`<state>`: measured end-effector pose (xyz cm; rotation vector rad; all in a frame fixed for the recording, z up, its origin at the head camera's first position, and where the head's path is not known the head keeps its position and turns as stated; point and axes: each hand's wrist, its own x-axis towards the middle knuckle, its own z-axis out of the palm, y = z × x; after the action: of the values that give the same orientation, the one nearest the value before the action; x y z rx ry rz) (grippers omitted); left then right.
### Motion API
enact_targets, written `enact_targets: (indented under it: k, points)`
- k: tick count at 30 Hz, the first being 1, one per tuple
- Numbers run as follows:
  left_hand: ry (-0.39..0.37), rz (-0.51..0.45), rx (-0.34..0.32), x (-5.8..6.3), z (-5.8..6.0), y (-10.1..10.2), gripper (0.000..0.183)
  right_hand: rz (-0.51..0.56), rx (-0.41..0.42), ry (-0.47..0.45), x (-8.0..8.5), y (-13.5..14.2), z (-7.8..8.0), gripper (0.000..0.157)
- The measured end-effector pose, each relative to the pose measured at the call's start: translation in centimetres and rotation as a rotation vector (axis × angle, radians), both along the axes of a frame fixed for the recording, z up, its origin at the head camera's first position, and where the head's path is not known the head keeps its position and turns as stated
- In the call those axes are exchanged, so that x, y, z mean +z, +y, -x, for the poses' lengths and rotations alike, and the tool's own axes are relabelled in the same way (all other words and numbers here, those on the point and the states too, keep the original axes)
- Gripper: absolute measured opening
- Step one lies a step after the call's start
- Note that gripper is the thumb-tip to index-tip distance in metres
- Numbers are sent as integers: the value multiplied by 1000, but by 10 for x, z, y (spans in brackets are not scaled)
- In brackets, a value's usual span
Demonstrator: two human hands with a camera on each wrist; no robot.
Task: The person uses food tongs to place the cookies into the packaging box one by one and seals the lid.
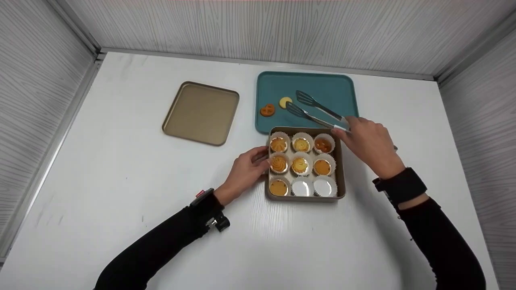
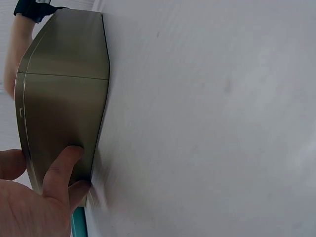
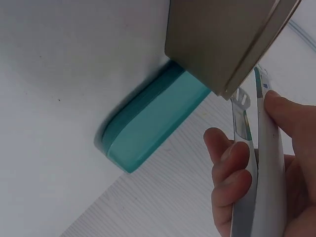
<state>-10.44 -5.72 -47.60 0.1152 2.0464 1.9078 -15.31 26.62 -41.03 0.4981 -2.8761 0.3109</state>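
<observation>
Tongs (image 1: 318, 121) are in your right hand (image 1: 371, 143), fingers wrapped round the handles, jaws spread. Tips sit over the teal tray (image 1: 274, 85), lower one at the pale round cookie (image 1: 284, 100); contact unclear. Pretzel-shaped cookie (image 1: 267, 110) is at that one's 8 o'clock. Your left hand (image 1: 246, 167) grips the box (image 1: 305, 198) at its 9. Paper cups (image 1: 323, 187) inside: nine, seven filled. Teal tray: box's 12. Gold tray (image 1: 201, 112): its 10.

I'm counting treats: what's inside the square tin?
Nine paper cups: seven hold cookies, two in the near row look empty. The floor of the tin beneath the cups is hidden.
</observation>
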Motion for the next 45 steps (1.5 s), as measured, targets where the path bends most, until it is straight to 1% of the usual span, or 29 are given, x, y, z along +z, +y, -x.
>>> enact_targets:
  k: [6, 12, 19, 26, 33, 36, 40, 45]
  points:
    - [8, 4, -4, -1, 0, 0, 51, -41, -36, -46, 0, -11, 17, 43]
    - [16, 5, -10, 0, -1, 2, 51, -74, -29, -51, -2, -20, 24, 47]
    - [21, -5, -13, 0, -1, 2, 50, -95, -32, -56, -3, -23, 27, 47]
    - [29, 5, -15, 0, -1, 2, 51, -104, -28, -54, -5, -24, 29, 46]
    - [-18, -42, -23, 0, -1, 2, 53, -69, -21, -61, -11, -21, 31, 45]
    - [-21, -41, -21, 0, -1, 2, 53, -57, -31, -77, -13, -19, 31, 45]
    - [-30, -40, -16, 0, -1, 2, 52, -45, -44, -89, -11, -17, 30, 46]
    - [-30, -48, -14, 0, 0, 2, 53, -31, -44, -76, -9, -15, 26, 46]
